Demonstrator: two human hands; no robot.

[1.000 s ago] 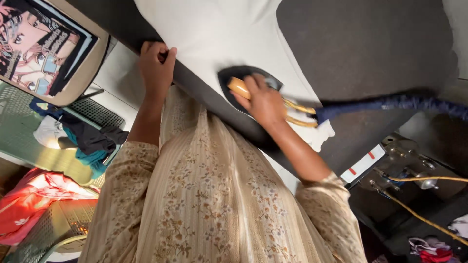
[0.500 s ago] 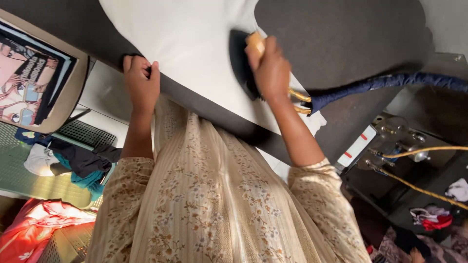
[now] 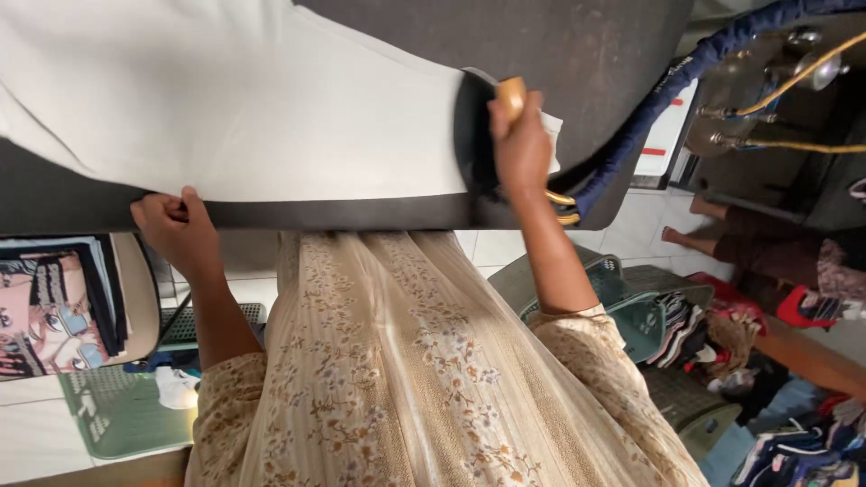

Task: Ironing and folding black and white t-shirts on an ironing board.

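A white cloth (image 3: 244, 108) lies spread on a dark grey ironing board (image 3: 577, 54). My right hand (image 3: 521, 149) grips the wooden handle of a black iron (image 3: 475, 144), which rests on the cloth's right end near the board's front edge. A blue-wrapped hose (image 3: 658, 99) runs from the iron to the upper right. My left hand (image 3: 176, 225) pinches the cloth's lower edge at the board's front rim, at the left. I wear a beige flowered dress (image 3: 406, 379).
A printed picture panel (image 3: 54, 307) and a green mat (image 3: 117, 410) lie on the floor at left. Baskets with folded clothes (image 3: 677, 329) stand at right. Another person's bare foot (image 3: 690, 239) and legs show at the right. Pipes and valves (image 3: 776, 99) sit at upper right.
The view has swung so the board runs level across the frame. The iron has slid along the cloth toward its right end. My left hand stays on the cloth's front edge.
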